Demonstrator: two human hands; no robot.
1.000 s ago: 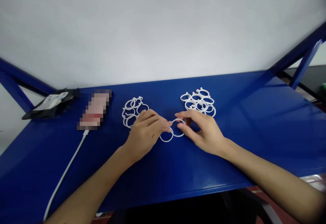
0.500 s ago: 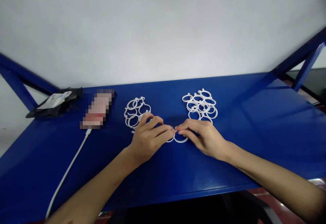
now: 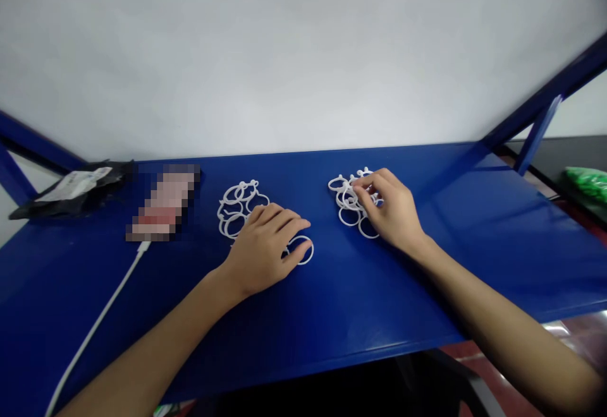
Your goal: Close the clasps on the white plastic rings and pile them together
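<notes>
My left hand (image 3: 268, 246) lies on the blue table (image 3: 332, 303), its fingertips closed on a single white plastic ring (image 3: 306, 258) that lies flat. Just behind that hand sits a small heap of white rings (image 3: 232, 205). My right hand (image 3: 391, 211) has reached to a second heap of white rings (image 3: 344, 205) further right. Its curled fingers rest on that heap and pinch one ring at the top; part of the heap is hidden under the hand.
A blurred-out phone (image 3: 164, 205) lies at the left with a white cable (image 3: 95, 328) running to the front edge. A black packet (image 3: 71, 189) sits at the far left. Blue frame struts (image 3: 535, 132) rise at the right, with something green (image 3: 590, 183) beyond.
Both hands held joined rings together at the table's middle. Now my right hand has let go and moved back to the right heap, while my left hand keeps one ring.
</notes>
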